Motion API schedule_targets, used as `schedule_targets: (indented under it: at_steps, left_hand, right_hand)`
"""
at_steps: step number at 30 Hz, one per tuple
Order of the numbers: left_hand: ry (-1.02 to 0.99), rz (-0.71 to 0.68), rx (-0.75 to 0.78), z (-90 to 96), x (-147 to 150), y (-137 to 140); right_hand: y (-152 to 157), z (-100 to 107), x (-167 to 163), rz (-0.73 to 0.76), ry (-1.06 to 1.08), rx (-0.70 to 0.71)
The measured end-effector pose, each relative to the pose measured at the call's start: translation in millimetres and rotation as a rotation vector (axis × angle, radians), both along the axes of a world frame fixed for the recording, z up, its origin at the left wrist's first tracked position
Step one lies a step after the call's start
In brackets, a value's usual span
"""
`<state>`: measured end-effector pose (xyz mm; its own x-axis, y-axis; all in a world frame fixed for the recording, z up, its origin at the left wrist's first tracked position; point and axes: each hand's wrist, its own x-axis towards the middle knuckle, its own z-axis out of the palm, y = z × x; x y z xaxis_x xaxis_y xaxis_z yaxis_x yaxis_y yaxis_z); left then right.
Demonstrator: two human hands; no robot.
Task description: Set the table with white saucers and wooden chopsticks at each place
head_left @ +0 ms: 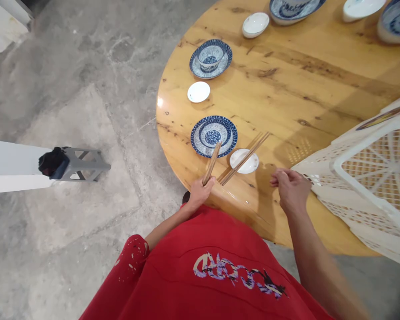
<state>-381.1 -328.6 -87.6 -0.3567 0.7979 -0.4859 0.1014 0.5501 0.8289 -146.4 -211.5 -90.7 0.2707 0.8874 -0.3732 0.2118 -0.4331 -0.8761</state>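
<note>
Across the nearest dish (250, 166) lie chopsticks (245, 158); the left hand (200, 190) clamps another bunch (212, 163), the right hand (292, 186) is curled together. The next dish (199, 92) has none yet.

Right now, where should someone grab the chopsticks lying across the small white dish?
Probably grip the chopsticks just beyond the dish, coming from the right: they slant across it, their far end seems raised, and the right hand is on that side.

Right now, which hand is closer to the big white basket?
Right: the right hand is just beside the white basket. The left hand is farther off, at the table edge, holding some chopsticks.
</note>
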Motion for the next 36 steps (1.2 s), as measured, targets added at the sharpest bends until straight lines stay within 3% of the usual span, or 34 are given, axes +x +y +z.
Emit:
schedule_targets:
  at_steps: [3,5,12,16,21,28,36]
  left_hand:
    - [0.035,0.026,0.016,13.4,-13,-2]
    - [-0.07,-0.002,0.02,25.0,-18,1]
    - [-0.677,-0.385,-0.03,64.4,-22,23]
    - [-0.756,-0.465,-0.054,70.9,-25,28]
    - [-0.742,-0.495,-0.024,59.7,-31,23]
    - [-0.759,-0.341,-0.089,53.2,-27,16]
    - [-0.659,0.041,-0.057,52.8,-19,0]
  right_hand:
    - [-24,18,-3,-0.025,0.02,0.067]
    - [-38,30,-15,0.002,0.056,0.09]
    - [-52,74,-88,0.29,0.133,0.149]
    - [-48,87,-114,0.225,0.208,0.217]
    - [-57,81,-123,0.064,0.251,0.175]
    - [-62,81,-112,-0.032,0.265,0.179]
    - [-53,121,-58,-0.436,0.251,0.492]
